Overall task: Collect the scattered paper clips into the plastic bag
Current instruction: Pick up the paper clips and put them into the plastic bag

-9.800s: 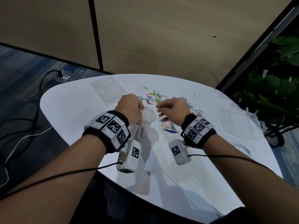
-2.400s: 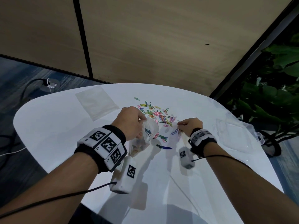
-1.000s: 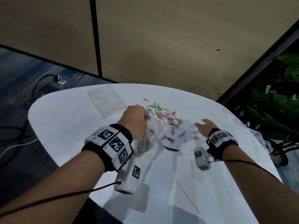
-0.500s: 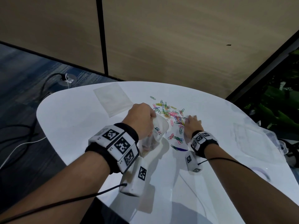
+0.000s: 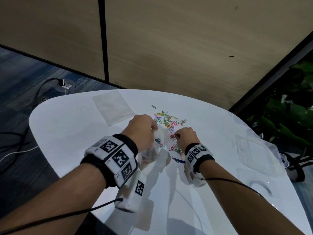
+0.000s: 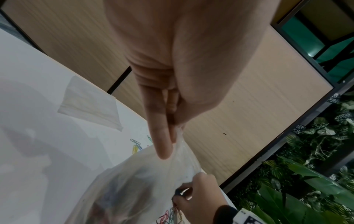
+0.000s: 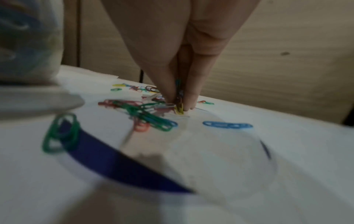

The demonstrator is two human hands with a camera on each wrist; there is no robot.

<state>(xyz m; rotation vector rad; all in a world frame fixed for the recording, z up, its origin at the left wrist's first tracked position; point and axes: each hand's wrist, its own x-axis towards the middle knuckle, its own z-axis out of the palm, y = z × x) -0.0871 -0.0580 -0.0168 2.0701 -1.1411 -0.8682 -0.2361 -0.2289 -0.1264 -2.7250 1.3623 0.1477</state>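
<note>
Coloured paper clips (image 5: 166, 120) lie scattered on the white table (image 5: 71, 126), with more (image 7: 147, 115) just in front of my right wrist. My left hand (image 5: 144, 134) pinches the rim of a clear plastic bag (image 5: 158, 146) and holds it up; several clips show inside it. In the left wrist view the bag (image 6: 138, 181) hangs from my left hand's fingertips (image 6: 164, 151). My right hand (image 5: 185, 137) is beside the bag's mouth, fingers pressed together on a small bunch of clips (image 7: 179, 104) at the table surface.
A second flat clear bag (image 5: 112, 107) lies at the table's back left. A clear plastic box (image 5: 257, 153) stands at the right edge. A clear lid with a blue rim (image 7: 134, 165) lies under my right wrist. Plants (image 5: 288, 119) stand to the right, cables on the floor to the left.
My right hand swung out to the right, came back to the clips and now pinches a bunch next to the bag. My left hand keeps holding the bag up.
</note>
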